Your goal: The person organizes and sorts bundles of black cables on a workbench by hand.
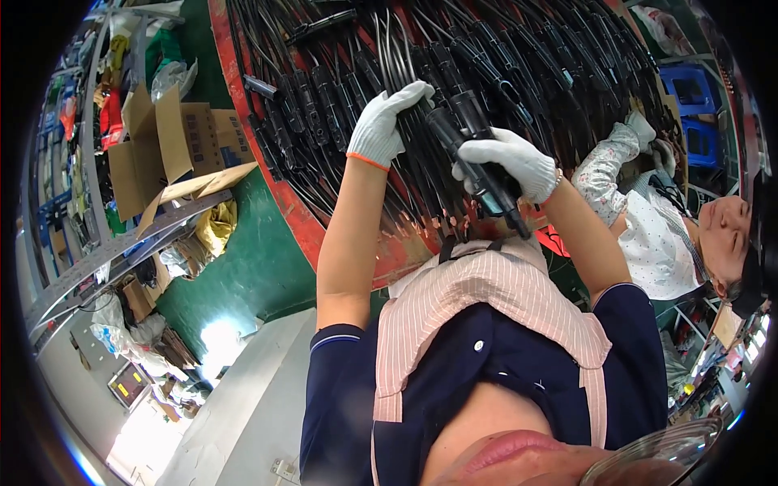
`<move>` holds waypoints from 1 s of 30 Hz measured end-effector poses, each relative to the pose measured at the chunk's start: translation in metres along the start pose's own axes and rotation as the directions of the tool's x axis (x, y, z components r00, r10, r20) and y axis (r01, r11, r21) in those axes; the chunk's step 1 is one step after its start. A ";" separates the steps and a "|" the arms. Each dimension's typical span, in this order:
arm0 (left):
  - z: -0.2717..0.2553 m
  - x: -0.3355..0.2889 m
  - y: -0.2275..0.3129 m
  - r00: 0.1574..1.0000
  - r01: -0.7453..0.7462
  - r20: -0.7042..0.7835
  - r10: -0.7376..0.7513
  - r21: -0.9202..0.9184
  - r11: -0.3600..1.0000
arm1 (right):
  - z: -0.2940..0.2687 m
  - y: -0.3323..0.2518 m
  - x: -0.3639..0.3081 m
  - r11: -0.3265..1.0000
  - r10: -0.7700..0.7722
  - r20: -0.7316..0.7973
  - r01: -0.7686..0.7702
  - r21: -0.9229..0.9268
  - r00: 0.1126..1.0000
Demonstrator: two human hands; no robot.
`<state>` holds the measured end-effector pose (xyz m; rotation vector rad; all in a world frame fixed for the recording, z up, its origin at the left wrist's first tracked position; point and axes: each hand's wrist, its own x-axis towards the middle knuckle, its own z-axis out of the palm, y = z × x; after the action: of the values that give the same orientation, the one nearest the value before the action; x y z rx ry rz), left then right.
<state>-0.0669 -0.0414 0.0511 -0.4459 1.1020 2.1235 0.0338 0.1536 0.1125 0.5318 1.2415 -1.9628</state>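
Black tubular connectors (pixel 478 174), probably stiff, smooth and best held mid-barrel, sit clamped in the right hand (pixel 515 162) toward the red table's (pixel 296 223) near edge, left hand (pixel 382 128) at grey cables (pixel 392 49), grip unclear.

On left, a green floor (pixel 263 251) with bright glare (pixel 220 344), and beside it a metal shelf frame (pixel 113 257) with mixed goods (pixel 112 121) — nearer, a pale panel (pixel 235 405). At far right — two blue plastic stools (pixel 677 74).

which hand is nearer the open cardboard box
Left: the left hand is at the cables, right of the box; the right hand is farther right, holding a black tube.
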 end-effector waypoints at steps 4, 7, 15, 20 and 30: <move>0.008 0.002 0.010 0.985 -0.095 0.153 0.083 0.072 0.993 | -0.007 0.008 -0.005 0.957 -0.089 0.035 0.075 0.279 0.995; 0.019 -0.006 0.018 0.994 -0.062 0.095 0.045 0.177 0.982 | 0.014 0.005 -0.006 0.912 -0.345 -0.095 0.309 -0.271 0.934; 0.021 -0.004 0.015 0.989 -0.067 0.139 0.058 0.063 0.996 | -0.014 -0.009 -0.008 0.881 -0.096 0.287 -0.053 0.471 0.953; 0.019 -0.010 0.023 0.997 -0.019 0.078 0.008 0.138 0.990 | 0.002 0.002 0.002 0.727 -0.448 -0.082 0.310 -0.613 0.890; 0.016 0.006 0.011 0.998 -0.058 0.007 0.058 0.004 0.998 | -0.008 -0.036 0.032 0.722 -0.527 -0.191 0.317 -0.615 0.828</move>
<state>-0.0792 -0.0301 0.0633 -0.4089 1.1277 2.1715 -0.0150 0.1580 0.1082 0.3065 2.2577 -1.7513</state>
